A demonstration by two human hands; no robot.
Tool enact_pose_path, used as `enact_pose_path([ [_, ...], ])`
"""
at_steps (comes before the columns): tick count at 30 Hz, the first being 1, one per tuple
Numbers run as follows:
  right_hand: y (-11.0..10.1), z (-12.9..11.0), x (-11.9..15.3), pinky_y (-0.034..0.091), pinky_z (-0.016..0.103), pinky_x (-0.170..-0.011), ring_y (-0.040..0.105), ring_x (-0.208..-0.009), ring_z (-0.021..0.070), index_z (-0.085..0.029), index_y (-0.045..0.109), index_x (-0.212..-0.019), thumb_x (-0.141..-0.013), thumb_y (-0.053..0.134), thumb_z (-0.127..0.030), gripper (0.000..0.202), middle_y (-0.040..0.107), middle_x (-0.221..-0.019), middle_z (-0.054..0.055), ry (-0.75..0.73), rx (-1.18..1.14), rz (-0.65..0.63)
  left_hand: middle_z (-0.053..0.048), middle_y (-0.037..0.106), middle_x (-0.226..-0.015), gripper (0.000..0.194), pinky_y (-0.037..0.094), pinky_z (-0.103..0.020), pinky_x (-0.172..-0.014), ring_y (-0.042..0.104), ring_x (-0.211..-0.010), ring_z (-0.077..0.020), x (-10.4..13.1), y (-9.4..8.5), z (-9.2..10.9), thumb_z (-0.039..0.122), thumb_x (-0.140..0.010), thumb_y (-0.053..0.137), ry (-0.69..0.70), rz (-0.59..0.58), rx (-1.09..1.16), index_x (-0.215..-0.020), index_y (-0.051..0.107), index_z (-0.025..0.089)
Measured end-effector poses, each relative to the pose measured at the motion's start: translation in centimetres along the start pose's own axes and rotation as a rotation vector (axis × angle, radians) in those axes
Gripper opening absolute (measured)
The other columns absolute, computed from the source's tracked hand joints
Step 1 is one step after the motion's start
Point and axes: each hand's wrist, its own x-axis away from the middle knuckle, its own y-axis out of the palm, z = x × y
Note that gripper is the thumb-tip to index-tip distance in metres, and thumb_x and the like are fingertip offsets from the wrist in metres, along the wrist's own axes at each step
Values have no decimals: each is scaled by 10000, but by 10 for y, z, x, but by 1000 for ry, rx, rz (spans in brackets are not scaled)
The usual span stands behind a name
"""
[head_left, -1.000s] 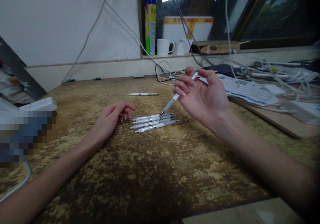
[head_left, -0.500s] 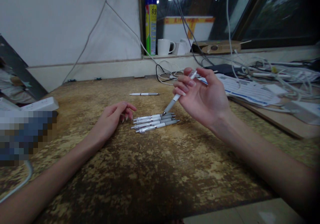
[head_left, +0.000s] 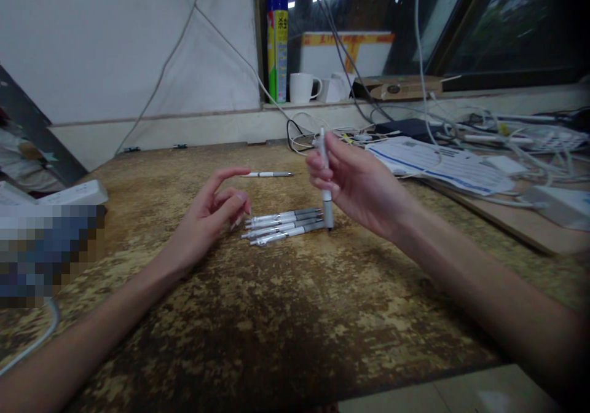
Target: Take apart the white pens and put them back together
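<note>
My right hand is closed around a white pen with a grey grip, held nearly upright with its tip down by the right ends of a row of pens. That row of several white-and-grey pens lies side by side on the worn wooden table. Just left of the row is my left hand, empty, its index finger stretched out and the other fingers bent. Behind the row lies a single pen; the left index fingertip overlaps its left end, and I cannot tell whether they touch.
Papers, tangled cables and a white adapter on a board crowd the right side. A white mug and a spray can stand on the windowsill. A white power strip sits at the left.
The pen in my right hand has swung from slanted to nearly upright, its tip shifting right. My left index finger has stretched out toward the single pen behind.
</note>
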Motion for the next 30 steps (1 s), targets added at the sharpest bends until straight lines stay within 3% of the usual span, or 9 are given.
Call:
enact_pose_path([
  [3, 5, 5, 7, 407, 291, -638, 539, -736, 139, -244, 516, -956, -942, 709, -321, 208, 686, -885, 10, 54, 87, -159, -6, 675, -937, 545, 498, -286, -763, 600, -781, -159, 4, 2, 7, 372, -966, 664, 48, -53, 11, -1481, 495, 316],
  [5, 7, 8, 11, 414, 291, -653, 556, -731, 141, -249, 499, -1005, -972, 683, -365, 220, 720, -890, 11, 101, 184, -293, -24, 692, -996, 562, 520, -300, -791, 639, -842, -178, 5, 4, 9, 365, -936, 706, 59, -94, 16, -1463, 519, 313],
  [9, 9, 14, 16, 382, 266, -575, 549, -643, 126, -256, 470, -1024, -983, 656, -476, 291, 749, -886, 15, 233, 288, -509, -56, 728, -1029, 382, 556, -337, -808, 685, -866, -201, 9, 6, 9, 354, -891, 767, 80, -182, 8, -1240, 656, 245],
  [12, 8, 15, 16, 339, 241, -507, 518, -579, 108, -258, 479, -1047, -971, 660, -504, 314, 755, -876, 14, 306, 314, -564, -61, 740, -1028, 262, 563, -331, -813, 690, -880, -198, 9, 6, 9, 366, -876, 788, 114, -176, -54, -1070, 706, 211],
  [16, -2, 15, 10, 346, 251, -505, 526, -569, 113, -241, 571, -1062, -989, 608, -533, 303, 743, -830, 13, 300, 439, -531, -53, 757, -985, 266, 539, -305, -765, 684, -850, -194, 5, 3, 9, 427, -873, 787, 106, -109, -187, -1013, 727, 209],
  [20, -22, 17, 0, 417, 279, -590, 577, -658, 141, -205, 649, -969, -965, 652, -505, 299, 718, -809, 29, 162, 654, -357, -42, 762, -924, 275, 495, -284, -714, 680, -820, -189, -2, -5, 2, 472, -928, 717, 59, -9, -303, -1005, 728, 208],
  [26, -39, 26, -9, 435, 306, -643, 609, -749, 183, -179, 744, -979, -945, 675, -403, 236, 732, -896, 67, 23, 891, -279, -49, 780, -997, 335, 500, -287, -721, 683, -818, -196, -7, -9, -4, 514, -933, 693, 47, -55, -412, -1077, 752, 218],
  [30, -42, 34, -11, 430, 320, -685, 638, -777, 200, -179, 773, -970, -971, 652, -411, 262, 753, -906, 81, -14, 1016, -262, -35, 767, -918, 349, 473, -287, -683, 647, -721, -183, -13, -8, -8, 532, -947, 661, 55, -63, -490, -1058, 764, 218],
])
